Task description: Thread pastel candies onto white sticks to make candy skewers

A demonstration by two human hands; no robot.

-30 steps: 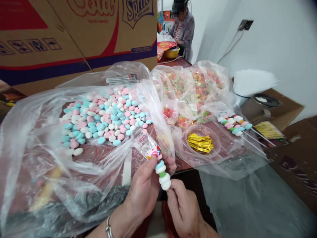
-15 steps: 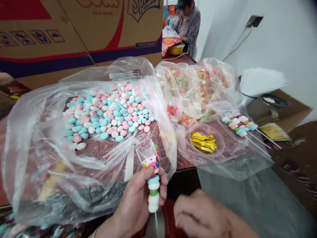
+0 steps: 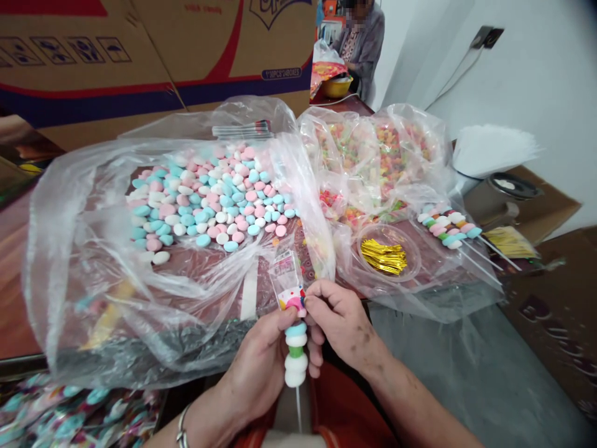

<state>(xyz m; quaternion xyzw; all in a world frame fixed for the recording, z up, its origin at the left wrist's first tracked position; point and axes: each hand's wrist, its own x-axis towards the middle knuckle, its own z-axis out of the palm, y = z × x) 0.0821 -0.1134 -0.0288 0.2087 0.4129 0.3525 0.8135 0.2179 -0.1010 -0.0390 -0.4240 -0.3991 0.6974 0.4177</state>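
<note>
A candy skewer [image 3: 295, 353] of white, blue and green pieces on a white stick stands upright in front of me. My left hand [image 3: 261, 348] is closed around its upper part, thumb in front. Over its top sits a clear printed wrapper [image 3: 288, 280] with coloured dots. My right hand [image 3: 342, 320] pinches the wrapper's right edge between thumb and fingers, just above the left fingertips. Behind them, pink, blue and white candies [image 3: 209, 211] lie spread on a clear plastic bag [image 3: 65, 249]. Gold twist ties [image 3: 385, 256] fill a round clear dish.
Finished-looking skewers [image 3: 450, 227] lie at the right, near a bundle of white sticks [image 3: 494, 149] and a grey mug [image 3: 506, 196]. Gummy candies [image 3: 377, 149] sit in plastic behind. A large carton [image 3: 209, 62] stands at the back left. Another person [image 3: 361, 46] works beyond.
My right hand has come up and left from the lower right, and now pinches the wrapper's edge. My left hand still holds the skewer. The view has shifted slightly.
</note>
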